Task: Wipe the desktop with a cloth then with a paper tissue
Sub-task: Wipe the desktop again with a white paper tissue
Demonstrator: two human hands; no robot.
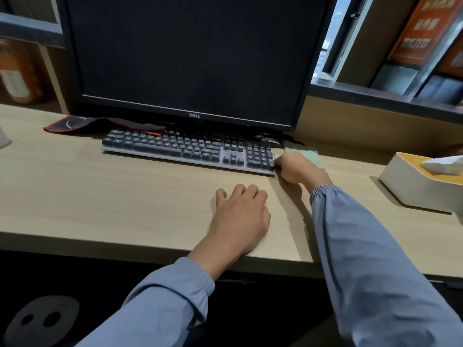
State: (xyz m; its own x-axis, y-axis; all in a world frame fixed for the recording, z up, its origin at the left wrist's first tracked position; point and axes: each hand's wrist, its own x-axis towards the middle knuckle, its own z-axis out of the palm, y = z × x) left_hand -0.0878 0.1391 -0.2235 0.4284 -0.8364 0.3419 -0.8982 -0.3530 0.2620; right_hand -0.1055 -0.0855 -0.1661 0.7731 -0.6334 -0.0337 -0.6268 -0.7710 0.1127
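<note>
light wood desk (100, 196) fills the middle of the view, with dark space under its near edge. a big black monitor (190, 53) stands at 12 o'clock, its screen dark. a grey keyboard (175, 146) lies just in front of it. a black mat with a red edge (82, 123) lies at 10 o'clock, partly under the monitor and touching the far side of the keyboard. shelves with orange books (426, 33) are at 2 o'clock, all blurry.

the right hand (295, 169) is at 3 o'clock from the middle, right beside the right end of the keyboard. its fingers are curled down around a pale green cloth (307, 156), which sits on the desk and sticks out past the hand on the far side. the cloth is blurry.

the left hand (240, 214) rests on the desk at 6 o'clock, near the front edge. its fingers are loose and a little bent, and it holds nothing. from this hand the right hand is at 1 o'clock, close by.

both arms wear blue sleeves (363, 259).

a white box with a yellow top (413, 186) sits on the desk at 3 o'clock, by the right edge of the view. a white paper tissue (441, 165) pokes up out of it. the box is well apart from the cloth.
</note>
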